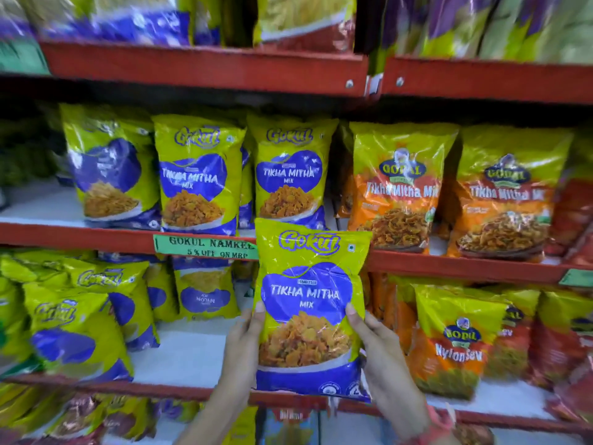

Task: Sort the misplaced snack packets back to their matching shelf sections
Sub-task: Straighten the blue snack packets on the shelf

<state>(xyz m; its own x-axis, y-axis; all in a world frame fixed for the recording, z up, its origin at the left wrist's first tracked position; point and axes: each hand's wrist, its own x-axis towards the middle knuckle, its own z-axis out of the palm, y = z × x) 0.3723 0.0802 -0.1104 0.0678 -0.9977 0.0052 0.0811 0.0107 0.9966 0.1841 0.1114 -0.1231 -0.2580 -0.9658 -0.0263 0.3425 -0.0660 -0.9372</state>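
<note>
A green and blue Gokul Tikha Mitha Mix packet [309, 303] is held upright in front of the shelves, in the middle of the view. My left hand [242, 342] grips its left edge and my right hand [382, 351] grips its right edge. Directly above it, on the middle shelf, stand two matching Gokul Tikha Mitha Mix packets [288, 168]. To their right stand orange Gopal Tikha Mitha Mix packets [398, 187].
Red metal shelves [205, 69] run across the view. A green price label [205, 247] hangs on the middle shelf edge. Gokul packets [77, 319] fill the lower left. Gopal Nylon Sev packets [455, 342] stand lower right. White shelf floor [189, 354] shows behind my left hand.
</note>
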